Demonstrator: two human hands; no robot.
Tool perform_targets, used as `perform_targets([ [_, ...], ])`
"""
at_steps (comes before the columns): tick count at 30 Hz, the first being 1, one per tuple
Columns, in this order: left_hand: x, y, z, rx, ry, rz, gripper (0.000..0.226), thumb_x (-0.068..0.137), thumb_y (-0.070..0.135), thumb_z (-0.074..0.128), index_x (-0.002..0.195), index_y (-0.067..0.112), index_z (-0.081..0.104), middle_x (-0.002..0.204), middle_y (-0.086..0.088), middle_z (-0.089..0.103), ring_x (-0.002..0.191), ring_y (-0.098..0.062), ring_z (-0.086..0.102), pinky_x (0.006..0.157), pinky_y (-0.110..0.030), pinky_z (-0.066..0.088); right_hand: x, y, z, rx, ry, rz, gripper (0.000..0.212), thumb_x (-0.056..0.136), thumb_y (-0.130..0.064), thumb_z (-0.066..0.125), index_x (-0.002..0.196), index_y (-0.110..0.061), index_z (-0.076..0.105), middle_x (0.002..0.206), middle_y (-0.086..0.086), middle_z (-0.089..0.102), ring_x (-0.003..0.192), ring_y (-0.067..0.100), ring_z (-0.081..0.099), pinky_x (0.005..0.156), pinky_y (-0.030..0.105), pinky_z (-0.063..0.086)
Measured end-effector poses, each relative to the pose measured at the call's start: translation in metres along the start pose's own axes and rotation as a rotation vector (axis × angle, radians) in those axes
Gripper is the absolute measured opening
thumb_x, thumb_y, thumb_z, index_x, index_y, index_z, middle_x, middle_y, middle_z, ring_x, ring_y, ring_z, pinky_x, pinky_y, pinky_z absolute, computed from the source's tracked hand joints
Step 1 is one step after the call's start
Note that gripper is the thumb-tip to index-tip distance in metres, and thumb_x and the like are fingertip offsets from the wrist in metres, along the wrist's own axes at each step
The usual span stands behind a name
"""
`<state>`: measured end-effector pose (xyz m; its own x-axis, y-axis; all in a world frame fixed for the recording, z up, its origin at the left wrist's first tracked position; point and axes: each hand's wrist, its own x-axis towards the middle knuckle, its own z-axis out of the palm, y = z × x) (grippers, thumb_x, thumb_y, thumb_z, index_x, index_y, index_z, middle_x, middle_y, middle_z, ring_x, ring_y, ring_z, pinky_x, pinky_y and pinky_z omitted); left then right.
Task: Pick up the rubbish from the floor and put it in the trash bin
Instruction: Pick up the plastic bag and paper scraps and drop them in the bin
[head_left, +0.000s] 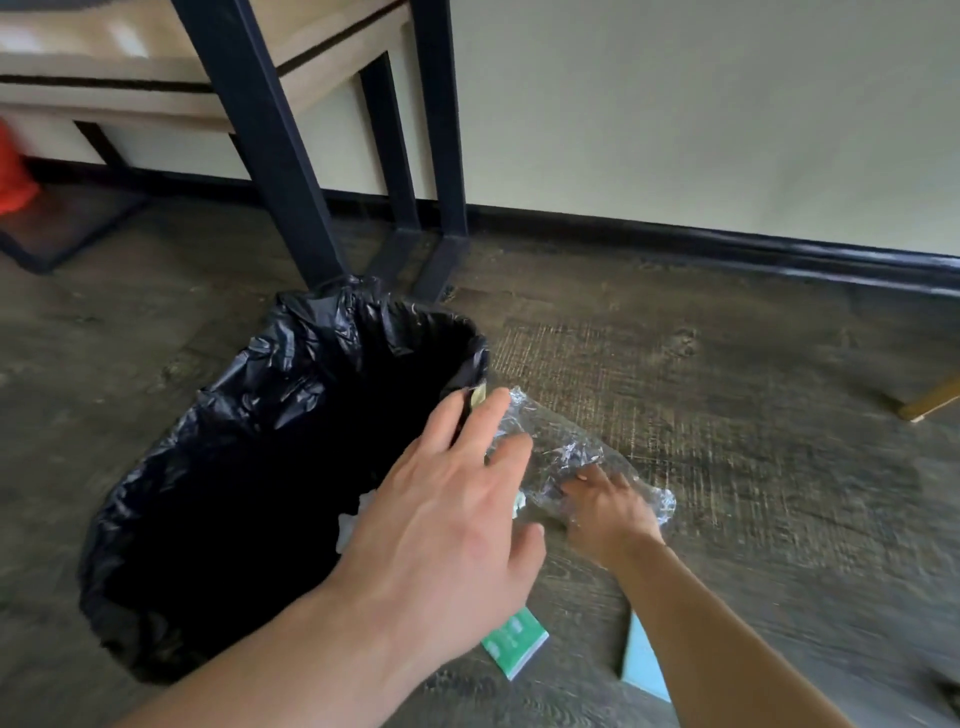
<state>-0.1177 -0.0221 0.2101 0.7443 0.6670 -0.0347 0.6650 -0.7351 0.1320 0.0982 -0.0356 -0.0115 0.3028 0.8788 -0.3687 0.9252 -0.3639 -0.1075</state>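
Note:
A trash bin (291, 374) lined with a black bag stands on the floor at centre left, with white scraps inside. My left hand (447, 514) hovers over its right rim, fingers spread, holding nothing. Just right of the bin, my right hand (608, 514) grips a crumpled clear plastic bottle (566, 447), which lies slanted close to the floor. A green and white packet (514, 642) lies on the floor below my left hand. A pale blue flat piece (644, 665) lies beside my right forearm.
Black table legs (291, 171) stand right behind the bin, under a pale wooden frame. A wall with a dark skirting board (727, 244) runs along the back. An orange object (15, 176) sits at far left. A wooden leg (930, 402) pokes in at right.

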Motion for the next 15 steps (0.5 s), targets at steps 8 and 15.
perform_targets([
  [8, -0.002, -0.001, -0.003, 0.000, -0.016, -0.020, 0.067, 0.086, 0.052, 0.044, 0.144, 0.020, 0.052, 0.165, -0.002, 0.037, 0.151, -0.029, 0.032, 0.117, -0.041, 0.043, 0.020, 0.009, 0.016, -0.127, 0.054, -0.019, 0.039, 0.093, -0.007, 0.069, 0.129, -0.021, 0.063, 0.124, 0.002, 0.064, 0.106, 0.023, 0.071, 0.089, 0.034, 0.062],
  [15, -0.001, -0.001, -0.004, 0.009, -0.012, -0.016, 0.066, 0.088, 0.051, 0.048, 0.144, 0.017, 0.053, 0.166, -0.003, 0.035, 0.150, -0.027, 0.032, 0.116, -0.039, 0.041, 0.020, 0.010, 0.007, 0.021, 0.178, -0.066, 0.024, 0.096, -0.007, 0.065, 0.118, -0.018, 0.067, 0.113, 0.002, 0.069, 0.102, 0.028, 0.073, 0.083, 0.037, 0.063],
])
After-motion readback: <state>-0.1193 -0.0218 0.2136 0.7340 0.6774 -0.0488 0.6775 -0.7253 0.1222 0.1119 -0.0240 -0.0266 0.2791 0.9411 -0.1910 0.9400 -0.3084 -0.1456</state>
